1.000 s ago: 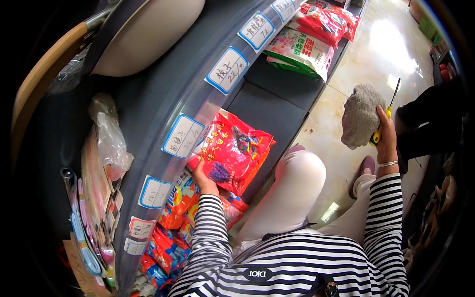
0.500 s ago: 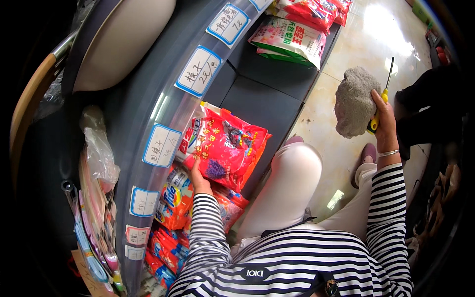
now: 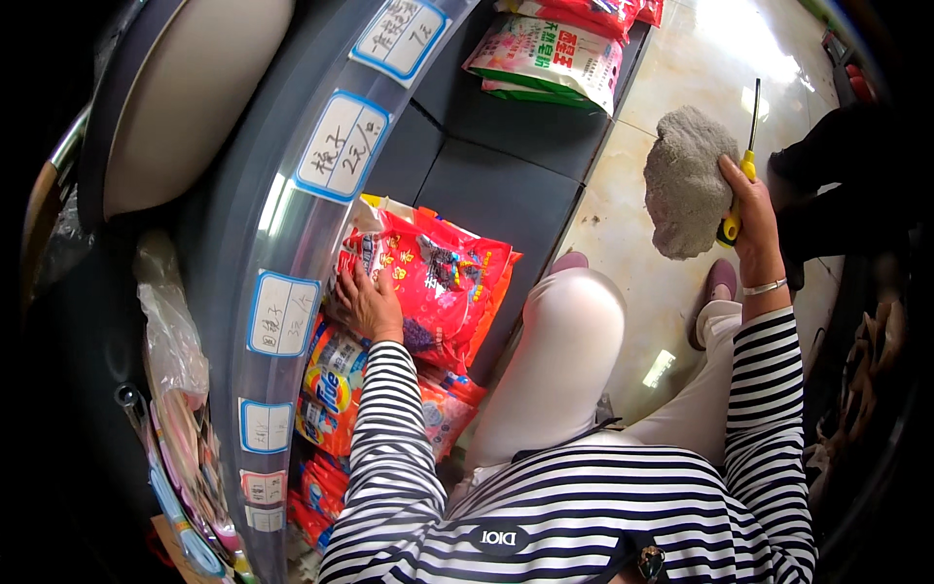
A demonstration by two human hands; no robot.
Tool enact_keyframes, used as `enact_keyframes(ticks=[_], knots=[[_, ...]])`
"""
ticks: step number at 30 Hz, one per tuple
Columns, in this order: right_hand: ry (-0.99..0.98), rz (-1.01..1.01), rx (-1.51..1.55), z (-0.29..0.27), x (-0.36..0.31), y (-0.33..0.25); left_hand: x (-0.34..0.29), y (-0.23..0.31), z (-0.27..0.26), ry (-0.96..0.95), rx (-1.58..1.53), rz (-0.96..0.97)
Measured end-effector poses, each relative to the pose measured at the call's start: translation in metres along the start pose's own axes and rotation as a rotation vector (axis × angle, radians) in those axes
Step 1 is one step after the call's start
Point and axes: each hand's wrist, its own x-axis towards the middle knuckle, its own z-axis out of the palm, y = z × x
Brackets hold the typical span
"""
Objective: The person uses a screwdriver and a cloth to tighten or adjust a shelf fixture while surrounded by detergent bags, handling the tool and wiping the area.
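Observation:
My left hand (image 3: 370,304) lies with fingers spread on top of a red detergent bag (image 3: 452,282), at the end nearest the shelf edge. This bag rests on the dark lower shelf with others under it. Over the tiled floor at the right, my right hand (image 3: 757,209) is closed around a screwdriver (image 3: 747,165) with a yellow and black handle, its thin shaft pointing away from me. The same hand grips a crumpled grey cloth (image 3: 686,185), which hangs to the left of the handle.
Orange detergent bags (image 3: 336,384) fill the shelf nearer me. White and green bags (image 3: 550,63) lie farther along. A clear shelf edging (image 3: 229,370) with price labels curves past my left arm. Wrapped goods (image 3: 180,321) and a large pale bowl (image 3: 195,107) are on the upper shelf.
My left hand has moved from the near side of the red bag onto its top at the shelf-edge end. My right hand keeps its hold, and the view has shifted slightly.

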Motion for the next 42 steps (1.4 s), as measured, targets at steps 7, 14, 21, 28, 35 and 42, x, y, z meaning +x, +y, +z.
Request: enact_keyframes(ticks=[7,14,21,28,35,42], knots=[[0.025,-0.035,0.081,0.001,-0.007,-0.01,0.002,0.003,-0.005,-0.016,0.05,0.024],[-0.006,-0.055,-0.146,-0.044,0.018,0.006,-0.005,0.104,-0.041,-0.035,-0.272,0.863],[0.028,-0.079,-0.108,-0.038,0.012,0.004,0.004,0.116,0.0,-0.252,-0.079,0.973],[0.015,-0.048,-0.152,-0.039,0.018,0.008,0.021,0.105,0.015,-0.73,-0.909,0.196],[-0.014,-0.04,-0.146,-0.028,0.02,0.009,0.029,0.087,0.034,-0.801,-0.881,0.232],[-0.035,-0.051,-0.136,-0.031,0.016,0.003,-0.007,0.147,-0.044,-0.371,0.096,1.089]])
